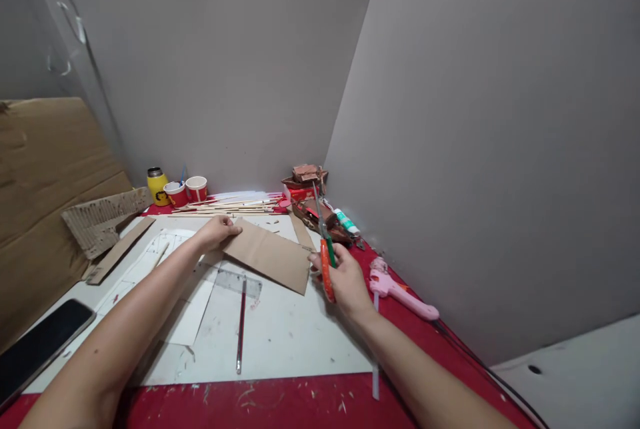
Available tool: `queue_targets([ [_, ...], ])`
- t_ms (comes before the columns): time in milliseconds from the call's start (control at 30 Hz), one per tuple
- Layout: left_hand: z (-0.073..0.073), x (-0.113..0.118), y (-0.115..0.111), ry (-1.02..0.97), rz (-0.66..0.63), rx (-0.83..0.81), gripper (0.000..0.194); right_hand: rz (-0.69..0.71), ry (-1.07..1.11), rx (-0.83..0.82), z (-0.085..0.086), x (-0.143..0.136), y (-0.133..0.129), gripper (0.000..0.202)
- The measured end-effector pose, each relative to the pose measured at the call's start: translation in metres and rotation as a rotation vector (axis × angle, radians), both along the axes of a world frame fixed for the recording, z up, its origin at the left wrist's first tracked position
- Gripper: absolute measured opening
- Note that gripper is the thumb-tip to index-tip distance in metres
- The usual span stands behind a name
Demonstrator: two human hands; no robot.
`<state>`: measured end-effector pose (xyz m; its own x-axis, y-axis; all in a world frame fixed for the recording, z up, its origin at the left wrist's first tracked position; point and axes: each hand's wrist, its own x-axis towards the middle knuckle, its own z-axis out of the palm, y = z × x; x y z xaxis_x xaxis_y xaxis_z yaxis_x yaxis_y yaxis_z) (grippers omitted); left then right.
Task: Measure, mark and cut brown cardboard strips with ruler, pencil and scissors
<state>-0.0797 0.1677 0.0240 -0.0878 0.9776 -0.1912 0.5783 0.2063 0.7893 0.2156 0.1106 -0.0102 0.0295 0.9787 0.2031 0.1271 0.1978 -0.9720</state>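
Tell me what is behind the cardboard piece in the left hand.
Beyond the cardboard piece, held in the left hand, thin wooden sticks and a narrow cardboard strip show. Whatever the piece covers cannot be seen.

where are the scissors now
In the head view, the scissors are near the centre in the right hand, by the right end of the cardboard piece.

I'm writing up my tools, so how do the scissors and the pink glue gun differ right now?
The scissors have orange and green handles; the glue gun is pink. The scissors are in the right hand; the glue gun lies on the red cover. The scissors have slim metal blades; the glue gun has a thicker, rounded body. Both have brightly coloured handles.
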Motion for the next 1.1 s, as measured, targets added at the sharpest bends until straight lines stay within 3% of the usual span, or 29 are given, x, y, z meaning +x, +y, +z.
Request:
queue_targets([
  [167, 0.031, -0.011, -0.011, -0.241, -0.016, 0.115, 0.033, -0.053, 0.082, -0.009, 0.020, 0.009, 0.002, 0.046],
  [300, 0.055, -0.013, -0.022, -0.404, -0.029, 0.169, 0.022, 0.069, 0.143, -0.091, 0.028, 0.005, -0.007, 0.049],
  [400, 0.064, -0.002, -0.029, -0.516, -0.017, 0.188, 0.016, 0.238, 0.162, -0.172, 0.029, -0.005, -0.023, 0.046],
  [500, 0.069, 0.012, -0.037, -0.624, -0.002, 0.195, 0.027, 0.386, 0.156, -0.185, 0.030, -0.015, -0.041, 0.042],
  [567, 0.072, 0.018, -0.041, -0.707, 0.005, 0.202, 0.034, 0.406, 0.130, -0.165, 0.032, -0.018, -0.051, 0.039],
  [667, 0.077, 0.022, -0.050, -0.872, 0.032, 0.273, 0.042, 0.325, 0.104, -0.114, 0.036, -0.018, -0.056, 0.035],
  [767, 0.073, 0.031, -0.067, -1.011, 0.013, 0.293, 0.042, 0.145, 0.090, 0.004, 0.038, -0.015, -0.053, 0.035],
  [867, 0.054, 0.056, -0.094, -1.048, -0.082, 0.173, 0.046, 0.014, 0.102, 0.082, 0.037, -0.013, -0.052, 0.035],
  [967, 0.031, 0.086, -0.120, -1.049, -0.178, -0.034, 0.048, 0.013, 0.149, 0.082, 0.036, -0.014, -0.054, 0.037],
  [1100, 0.024, 0.098, -0.133, -1.046, -0.150, -0.037, 0.067, 0.115, 0.248, 0.034, 0.037, -0.015, -0.057, 0.041],
])
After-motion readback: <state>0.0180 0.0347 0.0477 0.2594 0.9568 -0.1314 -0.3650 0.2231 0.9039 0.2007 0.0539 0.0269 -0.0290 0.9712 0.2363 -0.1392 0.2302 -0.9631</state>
